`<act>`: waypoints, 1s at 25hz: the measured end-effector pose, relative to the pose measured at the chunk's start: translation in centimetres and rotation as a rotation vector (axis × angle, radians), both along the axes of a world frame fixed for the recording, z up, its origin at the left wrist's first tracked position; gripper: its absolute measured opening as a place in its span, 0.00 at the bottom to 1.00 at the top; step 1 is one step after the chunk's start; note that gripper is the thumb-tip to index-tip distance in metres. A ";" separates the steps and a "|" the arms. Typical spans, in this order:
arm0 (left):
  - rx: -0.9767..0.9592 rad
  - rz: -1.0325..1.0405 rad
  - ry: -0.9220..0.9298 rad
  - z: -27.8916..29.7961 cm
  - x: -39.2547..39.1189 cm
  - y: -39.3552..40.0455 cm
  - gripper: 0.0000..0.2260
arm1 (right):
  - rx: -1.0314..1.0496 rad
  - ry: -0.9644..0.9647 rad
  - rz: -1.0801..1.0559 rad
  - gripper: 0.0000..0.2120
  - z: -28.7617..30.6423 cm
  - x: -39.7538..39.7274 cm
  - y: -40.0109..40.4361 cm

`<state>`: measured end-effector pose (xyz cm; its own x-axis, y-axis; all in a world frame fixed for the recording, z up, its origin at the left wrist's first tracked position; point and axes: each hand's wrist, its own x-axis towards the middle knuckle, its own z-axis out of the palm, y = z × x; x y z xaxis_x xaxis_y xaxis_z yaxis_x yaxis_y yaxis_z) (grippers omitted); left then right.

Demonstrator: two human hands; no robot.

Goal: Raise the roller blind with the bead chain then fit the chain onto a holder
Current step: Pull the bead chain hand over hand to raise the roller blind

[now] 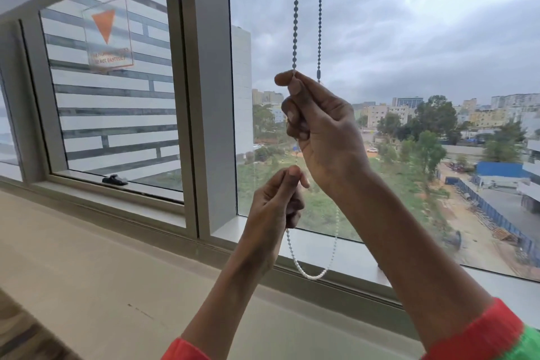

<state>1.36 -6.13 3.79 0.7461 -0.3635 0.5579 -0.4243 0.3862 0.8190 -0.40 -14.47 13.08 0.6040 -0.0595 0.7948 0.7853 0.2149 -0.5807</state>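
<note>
The near-vertical left strand of the bead chain (295, 9) is pinched by both hands: right hand (318, 126) directly above left hand (277, 202); no holder is seen, perhaps out of frame.

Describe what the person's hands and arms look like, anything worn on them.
Both hands, the left hand and the right hand, are bare: no gloves, and no rings or watch visible. The forearms are uncovered. At the bottom edge, each arm enters a knitted-looking red cuff; the right sleeve turns green past the cuff.
</note>
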 end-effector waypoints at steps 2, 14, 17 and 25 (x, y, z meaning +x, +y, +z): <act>0.093 0.032 -0.026 0.3 0.6 0.6 0.14 | -0.016 -0.040 -0.021 0.08 -1.2 -0.4 0.2; -0.192 0.069 -0.139 10.0 0.4 0.5 0.12 | -0.119 0.234 0.029 0.08 -13.9 0.2 -1.0; -0.210 0.048 -0.149 9.1 0.4 0.0 0.11 | -0.222 0.263 -0.035 0.10 -13.4 1.3 -2.5; -0.132 -0.013 -0.030 3.1 0.2 -0.8 0.12 | -0.052 0.162 0.051 0.16 -0.9 1.1 -3.4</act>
<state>1.52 -6.91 6.90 0.7240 -0.2954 0.6233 -0.4419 0.4952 0.7480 0.73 -17.92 12.21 0.7254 0.0131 0.6882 0.6697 0.2180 -0.7100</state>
